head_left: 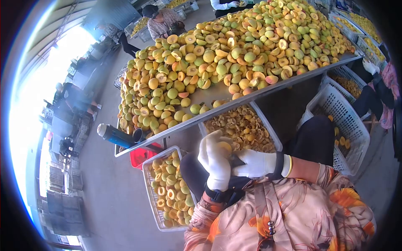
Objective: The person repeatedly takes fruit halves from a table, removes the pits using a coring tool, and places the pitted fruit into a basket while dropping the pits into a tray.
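Note:
Both my hands wear white gloves and meet over my lap. My left hand is closed around a yellow peach half, which shows only partly between thumb and fingers. Close against it, my right hand is closed, with something dark between it and the left palm that I cannot make out. Just beyond the hands, a white crate holds brownish-yellow fruit scraps. Many halved peaches are heaped on a metal-edged table in front of me.
A white crate of halved peaches stands left of my legs, near a red container. A blue flask is at the table's left corner. On the right sits another white crate with a few pieces. People work around the table.

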Demonstrator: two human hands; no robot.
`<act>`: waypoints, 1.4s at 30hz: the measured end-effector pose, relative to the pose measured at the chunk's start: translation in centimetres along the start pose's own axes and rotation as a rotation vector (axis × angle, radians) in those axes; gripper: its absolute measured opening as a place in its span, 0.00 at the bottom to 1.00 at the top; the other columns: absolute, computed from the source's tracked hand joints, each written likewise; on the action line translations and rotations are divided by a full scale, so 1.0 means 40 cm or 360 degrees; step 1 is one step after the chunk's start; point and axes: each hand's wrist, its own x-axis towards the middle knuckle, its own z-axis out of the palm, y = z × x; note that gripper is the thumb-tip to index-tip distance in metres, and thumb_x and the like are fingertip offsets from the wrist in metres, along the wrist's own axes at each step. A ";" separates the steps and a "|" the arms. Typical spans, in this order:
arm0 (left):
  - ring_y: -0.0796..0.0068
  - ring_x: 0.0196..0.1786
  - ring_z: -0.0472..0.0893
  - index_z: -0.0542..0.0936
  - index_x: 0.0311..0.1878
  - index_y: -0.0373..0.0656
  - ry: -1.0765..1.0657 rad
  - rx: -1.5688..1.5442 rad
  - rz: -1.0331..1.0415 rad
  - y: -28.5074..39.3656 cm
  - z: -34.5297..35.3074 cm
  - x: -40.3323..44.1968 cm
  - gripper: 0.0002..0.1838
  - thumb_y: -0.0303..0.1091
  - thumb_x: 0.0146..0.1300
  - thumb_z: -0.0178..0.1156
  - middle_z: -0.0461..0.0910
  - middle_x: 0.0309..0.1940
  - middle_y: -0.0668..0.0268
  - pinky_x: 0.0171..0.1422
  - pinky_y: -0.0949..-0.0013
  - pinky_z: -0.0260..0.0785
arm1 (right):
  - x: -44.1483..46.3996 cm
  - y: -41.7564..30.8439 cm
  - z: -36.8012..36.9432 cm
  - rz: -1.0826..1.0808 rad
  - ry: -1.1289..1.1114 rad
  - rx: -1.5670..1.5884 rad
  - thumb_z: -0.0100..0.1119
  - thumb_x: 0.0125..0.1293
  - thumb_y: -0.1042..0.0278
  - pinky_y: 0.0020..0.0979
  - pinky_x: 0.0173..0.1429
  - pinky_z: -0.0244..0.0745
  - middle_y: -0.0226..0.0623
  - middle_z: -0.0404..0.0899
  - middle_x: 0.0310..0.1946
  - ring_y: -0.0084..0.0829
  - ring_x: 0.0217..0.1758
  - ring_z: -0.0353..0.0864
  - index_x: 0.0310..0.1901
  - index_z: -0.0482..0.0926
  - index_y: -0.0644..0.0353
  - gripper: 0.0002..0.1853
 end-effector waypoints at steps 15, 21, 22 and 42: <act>0.63 0.38 0.84 0.76 0.59 0.34 -0.0271 -0.0522 -0.0676 -0.038 0.005 0.070 0.35 0.62 0.80 0.42 0.84 0.39 0.57 0.44 0.66 0.77 | -0.001 -0.004 -0.135 0.1145 -0.0822 0.2028 0.63 0.66 0.68 0.24 0.15 0.53 0.25 0.62 0.14 0.16 0.12 0.58 0.36 0.72 0.64 0.10; 0.63 0.46 0.84 0.80 0.56 0.34 0.0221 0.0009 -0.0430 -0.043 -0.347 0.083 0.32 0.57 0.81 0.42 0.84 0.46 0.55 0.51 0.61 0.78 | -0.002 0.082 -0.143 0.1349 -0.0559 -0.0167 0.62 0.66 0.56 0.39 0.41 0.79 0.52 0.84 0.35 0.43 0.36 0.84 0.52 0.78 0.70 0.24; 0.68 0.51 0.83 0.82 0.56 0.34 0.0290 0.0319 -0.0376 -0.047 -0.453 0.061 0.31 0.53 0.83 0.39 0.85 0.50 0.56 0.55 0.64 0.78 | -0.032 0.129 -0.133 0.1304 -0.0482 -0.0400 0.62 0.65 0.52 0.43 0.52 0.81 0.59 0.86 0.43 0.51 0.47 0.87 0.55 0.78 0.72 0.29; 0.44 0.57 0.80 0.78 0.65 0.42 -0.0657 0.2246 0.0800 -0.226 -0.410 0.643 0.26 0.29 0.62 0.62 0.79 0.58 0.48 0.63 0.48 0.74 | -0.053 0.307 -0.106 0.1272 -0.0624 -0.0366 0.60 0.62 0.51 0.49 0.55 0.78 0.59 0.85 0.45 0.57 0.51 0.85 0.51 0.81 0.65 0.25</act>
